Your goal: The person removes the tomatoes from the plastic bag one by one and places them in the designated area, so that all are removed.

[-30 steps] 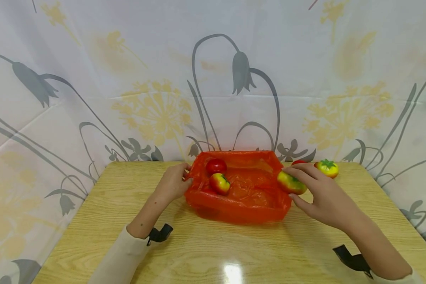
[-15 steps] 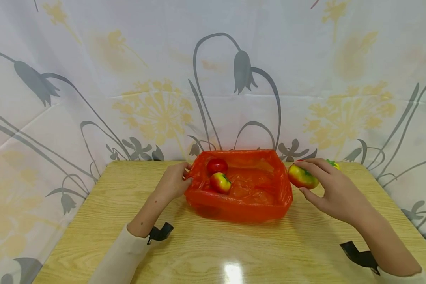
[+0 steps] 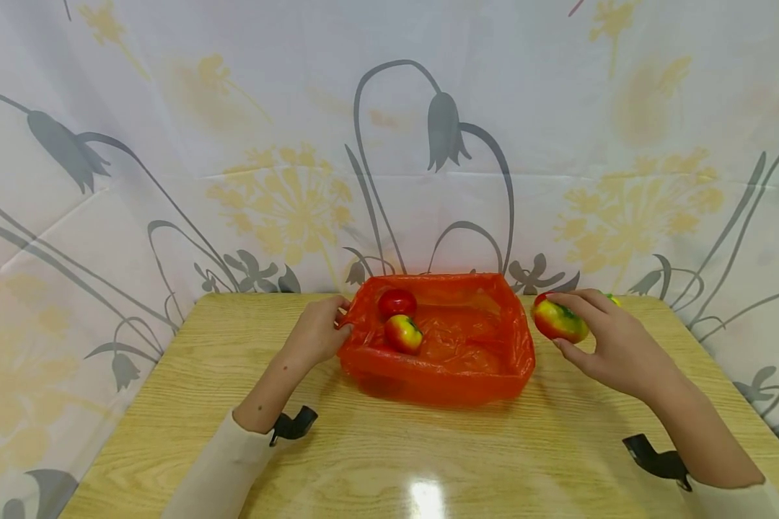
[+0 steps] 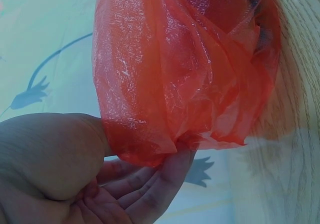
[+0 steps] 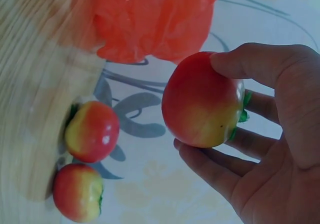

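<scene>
1. Flowered cloth (image 3: 285, 144): fills the upper part of the head view.
2. Bench (image 3: 363, 454): spreads across the lower part.
3. Red bag (image 3: 438, 389): open-topped at the centre, its long axis running left to right.
4. Right hand (image 3: 613, 346): right of centre, the nearer hand to the bag's right end; its thumb and fingers curl round a fruit.
5. Left hand (image 3: 314, 333): left of centre, its thumb and fingers pinching the bag's left end.
6. Held fruit (image 5: 200, 104): in the head view, just right of the bag, whose opening lies leftward of the fingers; roundish, leafy top toward the palm.
7. Red fruit (image 3: 397, 303) and mottled fruit (image 3: 403, 334): inside the bag's left half.
8. Upper loose fruit (image 5: 92, 132) and lower loose fruit (image 5: 77, 191): lower left of the right wrist view.
</scene>
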The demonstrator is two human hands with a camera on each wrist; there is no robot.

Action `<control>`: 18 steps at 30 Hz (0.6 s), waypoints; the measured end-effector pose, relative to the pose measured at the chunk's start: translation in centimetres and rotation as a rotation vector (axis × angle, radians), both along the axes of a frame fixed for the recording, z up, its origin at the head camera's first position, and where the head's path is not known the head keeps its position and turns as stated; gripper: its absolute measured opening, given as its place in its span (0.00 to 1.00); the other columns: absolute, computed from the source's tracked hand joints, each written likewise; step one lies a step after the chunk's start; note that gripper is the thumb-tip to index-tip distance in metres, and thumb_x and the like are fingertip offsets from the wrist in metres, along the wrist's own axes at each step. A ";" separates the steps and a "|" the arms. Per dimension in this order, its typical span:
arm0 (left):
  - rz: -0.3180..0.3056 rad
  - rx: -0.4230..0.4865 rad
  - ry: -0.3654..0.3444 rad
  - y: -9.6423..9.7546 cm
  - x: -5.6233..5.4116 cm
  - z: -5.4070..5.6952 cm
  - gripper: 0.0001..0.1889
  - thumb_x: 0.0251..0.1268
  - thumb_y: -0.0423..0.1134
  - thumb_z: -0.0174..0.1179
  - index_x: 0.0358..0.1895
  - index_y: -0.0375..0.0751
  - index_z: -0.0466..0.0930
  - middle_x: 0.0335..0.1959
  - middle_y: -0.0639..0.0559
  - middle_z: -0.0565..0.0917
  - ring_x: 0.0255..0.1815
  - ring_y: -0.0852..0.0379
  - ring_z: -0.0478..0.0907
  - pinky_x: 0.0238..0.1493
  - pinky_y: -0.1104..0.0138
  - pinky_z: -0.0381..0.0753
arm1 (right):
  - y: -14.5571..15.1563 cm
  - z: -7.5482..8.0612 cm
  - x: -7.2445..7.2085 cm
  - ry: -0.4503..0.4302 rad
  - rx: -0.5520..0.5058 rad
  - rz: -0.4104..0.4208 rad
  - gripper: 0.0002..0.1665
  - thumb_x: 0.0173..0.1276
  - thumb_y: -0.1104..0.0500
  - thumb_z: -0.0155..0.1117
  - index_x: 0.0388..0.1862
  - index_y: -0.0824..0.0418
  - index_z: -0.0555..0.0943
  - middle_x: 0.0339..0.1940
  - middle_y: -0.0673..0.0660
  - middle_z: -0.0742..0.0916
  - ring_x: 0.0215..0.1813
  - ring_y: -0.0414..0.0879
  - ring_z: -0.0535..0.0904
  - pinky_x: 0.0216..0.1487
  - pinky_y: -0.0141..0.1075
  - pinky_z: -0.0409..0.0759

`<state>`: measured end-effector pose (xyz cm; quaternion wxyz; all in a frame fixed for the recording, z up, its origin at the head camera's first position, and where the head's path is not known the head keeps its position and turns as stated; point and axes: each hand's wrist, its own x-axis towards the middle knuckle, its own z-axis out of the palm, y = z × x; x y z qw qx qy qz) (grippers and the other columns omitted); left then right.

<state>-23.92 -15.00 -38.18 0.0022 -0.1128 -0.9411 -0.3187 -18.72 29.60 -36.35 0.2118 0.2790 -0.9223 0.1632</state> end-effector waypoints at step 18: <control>0.007 -0.012 -0.004 0.0 0.0 0.1 0.17 0.70 0.31 0.67 0.59 0.30 0.81 0.40 0.40 0.88 0.33 0.50 0.84 0.32 0.64 0.88 | 0.9 -1.8 -1.1 -0.092 0.028 -0.045 0.37 0.58 0.63 0.81 0.66 0.61 0.78 0.57 0.63 0.81 0.42 0.57 0.84 0.43 0.59 0.88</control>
